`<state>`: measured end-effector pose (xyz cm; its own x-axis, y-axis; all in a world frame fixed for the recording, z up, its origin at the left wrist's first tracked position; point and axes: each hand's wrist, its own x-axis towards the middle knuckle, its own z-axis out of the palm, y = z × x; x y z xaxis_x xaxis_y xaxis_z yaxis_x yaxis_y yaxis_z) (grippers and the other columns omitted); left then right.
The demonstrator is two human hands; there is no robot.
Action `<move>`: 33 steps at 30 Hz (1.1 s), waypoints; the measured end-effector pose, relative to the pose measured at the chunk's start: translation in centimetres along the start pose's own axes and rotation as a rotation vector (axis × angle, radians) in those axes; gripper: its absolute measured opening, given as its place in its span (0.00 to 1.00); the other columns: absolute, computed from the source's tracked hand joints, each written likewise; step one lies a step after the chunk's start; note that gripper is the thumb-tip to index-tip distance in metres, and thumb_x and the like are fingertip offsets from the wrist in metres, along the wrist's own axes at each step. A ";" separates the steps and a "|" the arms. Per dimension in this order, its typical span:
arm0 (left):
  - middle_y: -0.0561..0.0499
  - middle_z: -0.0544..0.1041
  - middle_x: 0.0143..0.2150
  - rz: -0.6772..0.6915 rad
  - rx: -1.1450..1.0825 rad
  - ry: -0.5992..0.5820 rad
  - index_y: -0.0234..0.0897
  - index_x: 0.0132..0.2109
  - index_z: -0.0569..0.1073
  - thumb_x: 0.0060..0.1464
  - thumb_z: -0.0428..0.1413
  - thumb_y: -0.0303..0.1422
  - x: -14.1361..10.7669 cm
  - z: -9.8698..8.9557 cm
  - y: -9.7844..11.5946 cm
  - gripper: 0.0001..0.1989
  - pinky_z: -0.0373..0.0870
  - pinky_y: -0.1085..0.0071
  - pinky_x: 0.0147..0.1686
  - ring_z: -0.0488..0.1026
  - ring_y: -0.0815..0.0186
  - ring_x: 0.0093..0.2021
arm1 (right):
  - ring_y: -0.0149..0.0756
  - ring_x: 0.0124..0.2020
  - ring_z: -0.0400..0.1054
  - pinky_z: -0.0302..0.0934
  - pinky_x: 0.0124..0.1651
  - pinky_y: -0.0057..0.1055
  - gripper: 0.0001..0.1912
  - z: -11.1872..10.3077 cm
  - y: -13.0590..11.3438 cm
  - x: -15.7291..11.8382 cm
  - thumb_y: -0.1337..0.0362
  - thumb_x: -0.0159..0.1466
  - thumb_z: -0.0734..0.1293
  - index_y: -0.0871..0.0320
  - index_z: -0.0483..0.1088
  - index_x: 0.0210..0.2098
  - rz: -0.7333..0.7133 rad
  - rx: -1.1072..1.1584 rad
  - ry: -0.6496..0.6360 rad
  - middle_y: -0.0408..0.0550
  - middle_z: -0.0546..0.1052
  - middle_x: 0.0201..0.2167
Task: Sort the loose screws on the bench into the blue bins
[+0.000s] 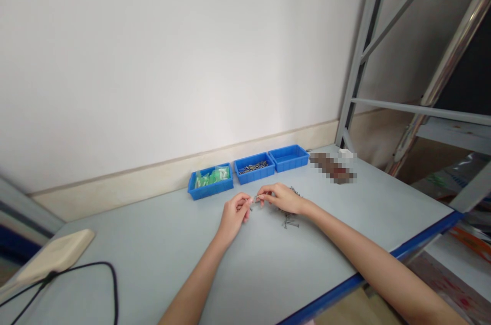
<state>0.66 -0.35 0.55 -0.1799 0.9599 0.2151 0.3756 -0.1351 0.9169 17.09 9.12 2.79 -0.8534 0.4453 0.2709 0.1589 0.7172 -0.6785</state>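
Observation:
My left hand [233, 211] and my right hand [280, 198] meet at their fingertips above the middle of the table. Between them is a small item [253, 201], partly hidden by my fingers. It looks like a pale plug at the left hand's fingertips and a thin metal screw at the right's, though the exact fit is too small to tell. Just below my right hand lies a loose pile of dark metal screws [289, 218], which it nearly touches.
Along the wall stand several blue plastic bins: one with green packets [210, 181], one with screws [253, 167], one at right [288, 157]. A pixelated object [333, 167] lies beyond them. A beige pad [49, 258] and black cable [76, 284] lie at left; a metal rack stands at right.

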 end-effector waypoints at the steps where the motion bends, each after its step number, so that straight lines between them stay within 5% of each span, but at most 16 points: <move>1: 0.59 0.62 0.14 -0.003 0.001 0.007 0.35 0.29 0.67 0.49 0.52 0.44 0.0 0.0 0.1 0.16 0.55 0.77 0.18 0.58 0.73 0.15 | 0.33 0.33 0.68 0.55 0.38 0.26 0.13 0.0 0.0 0.0 0.59 0.64 0.58 0.58 0.72 0.36 0.003 -0.004 0.005 0.45 0.77 0.31; 9: 0.58 0.60 0.12 0.012 0.050 0.029 0.35 0.23 0.67 0.52 0.48 0.47 -0.1 -0.1 0.3 0.21 0.56 0.75 0.21 0.58 0.72 0.16 | 0.31 0.28 0.66 0.55 0.35 0.25 0.21 0.1 0.2 -0.1 0.59 0.66 0.54 0.61 0.72 0.27 -0.021 0.030 -0.029 0.45 0.75 0.26; 16: 0.59 0.61 0.14 -0.001 0.013 0.031 0.35 0.28 0.65 0.50 0.50 0.46 0.1 -0.1 -0.1 0.17 0.55 0.76 0.19 0.58 0.73 0.15 | 0.32 0.32 0.66 0.55 0.36 0.25 0.14 0.1 0.2 0.1 0.58 0.63 0.59 0.59 0.72 0.36 0.006 0.016 0.036 0.46 0.76 0.30; 24: 0.58 0.60 0.13 0.007 0.045 0.051 0.36 0.24 0.64 0.52 0.47 0.48 0.1 -0.2 -0.2 0.20 0.57 0.76 0.20 0.58 0.73 0.16 | 0.29 0.24 0.63 0.56 0.30 0.24 0.19 0.1 1.0 0.3 0.55 0.64 0.57 0.62 0.71 0.28 0.027 0.163 -0.081 0.43 0.72 0.22; 29: 0.57 0.64 0.15 -0.014 -0.061 0.061 0.34 0.32 0.67 0.54 0.43 0.50 0.5 -0.6 -1.1 0.22 0.57 0.76 0.18 0.60 0.72 0.15 | 0.30 0.25 0.63 0.57 0.31 0.25 0.23 -1.8 2.1 4.9 0.54 0.66 0.52 0.63 0.70 0.31 0.152 0.117 0.134 0.47 0.73 0.25; 33: 0.56 0.63 0.15 -0.031 -0.064 0.058 0.33 0.31 0.67 0.54 0.43 0.51 0.6 -1.1 -1.5 0.24 0.57 0.77 0.17 0.59 0.73 0.15 | 0.36 0.33 0.67 0.56 0.37 0.29 0.21 -4.4 2.7 7.5 0.53 0.65 0.54 0.61 0.72 0.34 0.314 -0.331 0.294 0.51 0.74 0.29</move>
<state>-1.03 0.13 -0.36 -0.2438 0.9483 0.2033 0.3105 -0.1223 0.9427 13.31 16.70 5.96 -0.5725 0.7625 0.3014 0.5724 0.6349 -0.5189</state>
